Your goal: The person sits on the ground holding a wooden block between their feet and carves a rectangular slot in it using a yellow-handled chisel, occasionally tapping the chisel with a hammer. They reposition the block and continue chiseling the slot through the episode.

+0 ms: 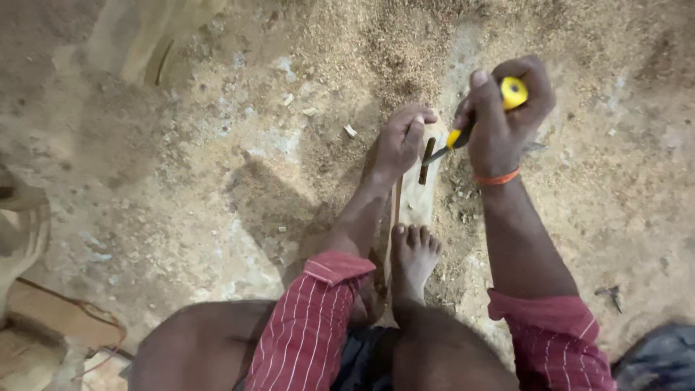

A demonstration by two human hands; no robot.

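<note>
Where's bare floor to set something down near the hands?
Free: the dusty floor left of the left hand, between the sawdust heap above and the knee below. Also the floor right of the right hand, out to the frame edge. Crowded: the pale wooden plank, taken by both hands, the yellow-handled chisel and the bare foot.

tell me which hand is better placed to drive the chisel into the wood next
Right. The right hand already holds the yellow-handled chisel, its blade angled onto the wooden piece. The left hand steadies a dark rod there.
</note>
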